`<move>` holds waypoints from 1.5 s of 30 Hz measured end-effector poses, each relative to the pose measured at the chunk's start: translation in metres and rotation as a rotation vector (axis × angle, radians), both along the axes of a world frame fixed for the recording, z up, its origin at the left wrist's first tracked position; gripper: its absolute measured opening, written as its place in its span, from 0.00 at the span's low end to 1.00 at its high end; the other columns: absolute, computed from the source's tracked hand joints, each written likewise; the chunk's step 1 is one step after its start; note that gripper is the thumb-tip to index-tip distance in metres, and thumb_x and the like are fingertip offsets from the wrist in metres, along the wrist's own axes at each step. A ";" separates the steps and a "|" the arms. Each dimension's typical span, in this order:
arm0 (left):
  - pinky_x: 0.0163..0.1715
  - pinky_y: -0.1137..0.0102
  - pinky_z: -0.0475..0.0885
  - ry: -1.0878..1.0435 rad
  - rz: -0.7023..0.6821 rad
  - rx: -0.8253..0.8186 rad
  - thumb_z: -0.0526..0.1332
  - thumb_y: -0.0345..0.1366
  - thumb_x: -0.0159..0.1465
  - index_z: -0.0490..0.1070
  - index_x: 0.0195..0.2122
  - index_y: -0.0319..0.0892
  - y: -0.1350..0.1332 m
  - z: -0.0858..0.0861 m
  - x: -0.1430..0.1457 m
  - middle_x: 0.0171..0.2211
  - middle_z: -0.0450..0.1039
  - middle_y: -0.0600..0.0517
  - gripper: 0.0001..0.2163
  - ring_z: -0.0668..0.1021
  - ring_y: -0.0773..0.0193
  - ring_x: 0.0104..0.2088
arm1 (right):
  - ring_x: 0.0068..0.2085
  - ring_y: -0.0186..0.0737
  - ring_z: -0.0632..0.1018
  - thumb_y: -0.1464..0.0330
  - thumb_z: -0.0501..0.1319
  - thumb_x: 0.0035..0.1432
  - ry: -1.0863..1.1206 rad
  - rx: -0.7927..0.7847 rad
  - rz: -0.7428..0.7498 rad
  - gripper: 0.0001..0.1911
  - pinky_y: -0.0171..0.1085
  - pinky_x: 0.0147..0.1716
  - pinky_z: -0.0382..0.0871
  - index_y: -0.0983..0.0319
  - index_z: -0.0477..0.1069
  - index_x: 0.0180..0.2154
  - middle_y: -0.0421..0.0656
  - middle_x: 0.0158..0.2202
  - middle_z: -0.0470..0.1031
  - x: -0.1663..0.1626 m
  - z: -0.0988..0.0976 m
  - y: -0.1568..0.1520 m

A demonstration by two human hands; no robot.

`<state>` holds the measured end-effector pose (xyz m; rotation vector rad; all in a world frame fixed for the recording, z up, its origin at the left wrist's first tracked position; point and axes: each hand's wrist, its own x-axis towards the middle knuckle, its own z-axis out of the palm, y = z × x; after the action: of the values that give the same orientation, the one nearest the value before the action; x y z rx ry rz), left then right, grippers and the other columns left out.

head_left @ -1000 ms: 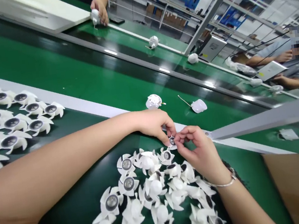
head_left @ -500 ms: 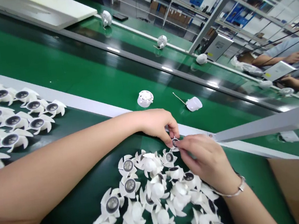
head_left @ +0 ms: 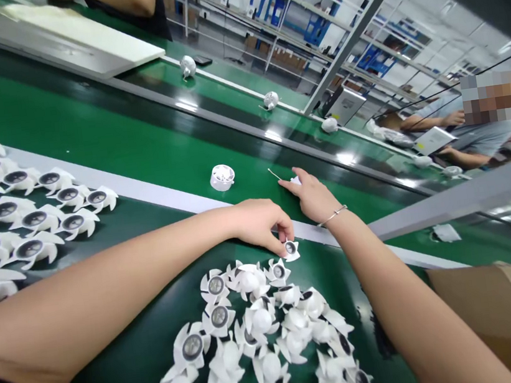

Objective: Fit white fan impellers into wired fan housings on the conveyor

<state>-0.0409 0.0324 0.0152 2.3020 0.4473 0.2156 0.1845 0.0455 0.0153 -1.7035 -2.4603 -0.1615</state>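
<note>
My left hand (head_left: 265,223) is closed on a small white fan blade (head_left: 291,249), whose dark-rimmed hub faces up at the fingertips. On the green belt, my right hand (head_left: 315,196) reaches over a white cup-shaped housing (head_left: 296,180) with a thin wire. Its thumb and index finger are spread to either side of the housing, which is mostly hidden under the hand; firm contact cannot be made out. Another white round housing (head_left: 222,177) stands upright on the belt, left of that hand. A pile of white fan blades (head_left: 259,320) lies below my hands.
Rows of larger-looking fan blades (head_left: 26,218) lie at the left. A grey post (head_left: 463,198) slants in from the right, above a cardboard box (head_left: 482,306). White fan units (head_left: 270,100) line the far ledge. A co-worker (head_left: 487,129) sits at the far right.
My right hand has left the fan blade at my left fingertips and moved up and forward to the wired housing. My left hand still holds the blade. The view has shifted slightly.
</note>
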 end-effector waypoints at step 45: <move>0.40 0.72 0.65 0.103 -0.060 0.112 0.72 0.62 0.41 0.72 0.52 0.50 -0.003 0.009 -0.001 0.51 0.72 0.53 0.38 0.75 0.59 0.45 | 0.53 0.50 0.75 0.62 0.57 0.66 0.411 0.362 -0.408 0.15 0.50 0.50 0.74 0.58 0.75 0.50 0.50 0.52 0.73 0.056 0.043 -0.195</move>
<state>-0.0421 0.0292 0.0238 2.4405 0.4270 0.0949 0.2402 -0.1500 0.0586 -1.8273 -1.6641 -0.2523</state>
